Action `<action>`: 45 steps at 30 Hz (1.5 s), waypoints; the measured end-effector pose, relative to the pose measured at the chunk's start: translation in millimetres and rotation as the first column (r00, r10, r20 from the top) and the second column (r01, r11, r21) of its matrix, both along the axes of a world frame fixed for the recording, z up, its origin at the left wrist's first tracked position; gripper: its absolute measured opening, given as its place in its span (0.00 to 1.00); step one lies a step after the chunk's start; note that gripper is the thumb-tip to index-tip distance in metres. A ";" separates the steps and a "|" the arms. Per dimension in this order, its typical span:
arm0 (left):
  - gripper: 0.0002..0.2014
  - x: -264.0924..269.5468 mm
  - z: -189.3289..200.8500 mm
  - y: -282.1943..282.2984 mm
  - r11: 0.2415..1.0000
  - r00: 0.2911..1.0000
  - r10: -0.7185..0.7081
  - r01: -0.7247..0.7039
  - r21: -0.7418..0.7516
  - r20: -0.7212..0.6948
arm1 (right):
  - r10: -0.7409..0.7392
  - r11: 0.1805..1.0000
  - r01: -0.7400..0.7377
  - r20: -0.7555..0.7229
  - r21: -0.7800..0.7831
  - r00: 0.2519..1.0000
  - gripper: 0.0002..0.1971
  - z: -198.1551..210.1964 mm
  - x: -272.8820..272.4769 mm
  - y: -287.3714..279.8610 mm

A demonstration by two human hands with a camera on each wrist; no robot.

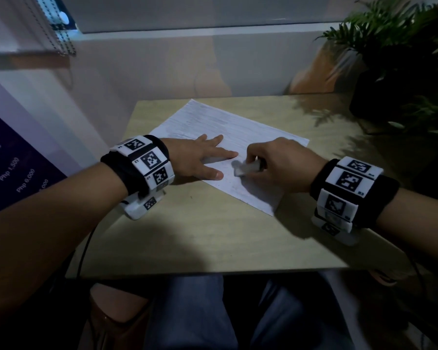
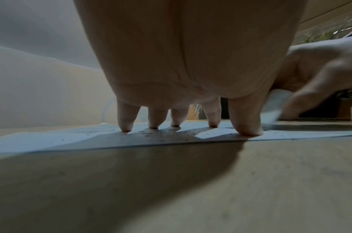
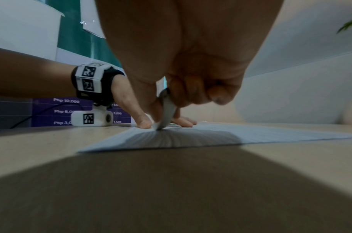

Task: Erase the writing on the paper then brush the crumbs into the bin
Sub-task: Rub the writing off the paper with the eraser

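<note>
Lying askew on the light wooden table (image 1: pixel 213 238), the paper (image 1: pixel 238 132) serves as landmark for all entries.

Head view. Left hand (image 1: pixel 197 157): flat on the paper's left part, fingers straight and spread, holding nothing, pressing the sheet down. Right hand (image 1: pixel 281 165): over the paper's near right part, fingers curled round a white eraser (image 1: pixel 245 169), whose free end touches the sheet just right of the left thumb. Faint ruled writing covers the far half of the paper. Potted plant (image 1: pixel 400 72): well right of and beyond the paper, at the table's far corner. Purple poster (image 1: pixel 15 168) with price figures: left of the paper, off the table. Marker bands on both wrists.

Left wrist view. Left hand (image 2: pixel 191 63): fingertips (image 2: pixel 126 126) planted on the paper (image 2: pixel 51 140), all five straight, nothing held. Dark crumbs (image 2: pixel 167 134) lie scattered on the sheet around the fingertips. Eraser (image 2: pixel 275 108): blurred, tilted, its lower end on the paper just right of the thumb, gripped by the right hand (image 2: pixel 321 74).

Right wrist view. Right hand (image 3: pixel 191 63): fingers folded round the eraser (image 3: pixel 167 113), which leans steeply with its tip on the paper (image 3: pixel 271 134). Left hand (image 3: pixel 135 107): just beyond the eraser tip, flat on the sheet. Poster (image 3: pixel 67 112): behind the paper, past the left wrist.
</note>
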State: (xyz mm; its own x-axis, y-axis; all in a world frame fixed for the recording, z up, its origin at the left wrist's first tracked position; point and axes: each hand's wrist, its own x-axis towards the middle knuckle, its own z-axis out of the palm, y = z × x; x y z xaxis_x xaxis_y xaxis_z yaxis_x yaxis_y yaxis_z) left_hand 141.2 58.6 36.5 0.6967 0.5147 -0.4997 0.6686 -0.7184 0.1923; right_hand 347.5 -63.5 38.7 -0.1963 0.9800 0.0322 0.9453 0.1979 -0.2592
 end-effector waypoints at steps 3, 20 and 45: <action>0.35 -0.2 0.1 0.3 1.000 1.000 0.000 0.000 0.001 -0.005 | 0.079 0.997 -0.080 -0.021 -0.016 0.997 0.19 -1.0 -2.9 -6.0; 0.35 0.8 3.4 -2.1 1.000 1.000 0.000 0.000 -0.011 -0.009 | 0.034 0.998 -0.035 0.022 0.049 0.999 0.19 -6.1 7.1 -4.3; 0.35 -0.4 1.0 0.3 1.000 1.000 -0.003 0.003 -0.006 -0.003 | 0.142 0.985 -0.152 -0.119 -0.077 0.983 0.23 -2.2 -1.4 -13.7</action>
State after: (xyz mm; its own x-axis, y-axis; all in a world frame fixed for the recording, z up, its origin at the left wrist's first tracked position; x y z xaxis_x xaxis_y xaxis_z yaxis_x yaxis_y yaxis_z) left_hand 140.8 58.9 37.5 0.6963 0.5099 -0.5052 0.6674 -0.7189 0.1943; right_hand 346.1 -77.2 36.5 -0.3384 0.9408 -0.0202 0.8713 0.3052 -0.3844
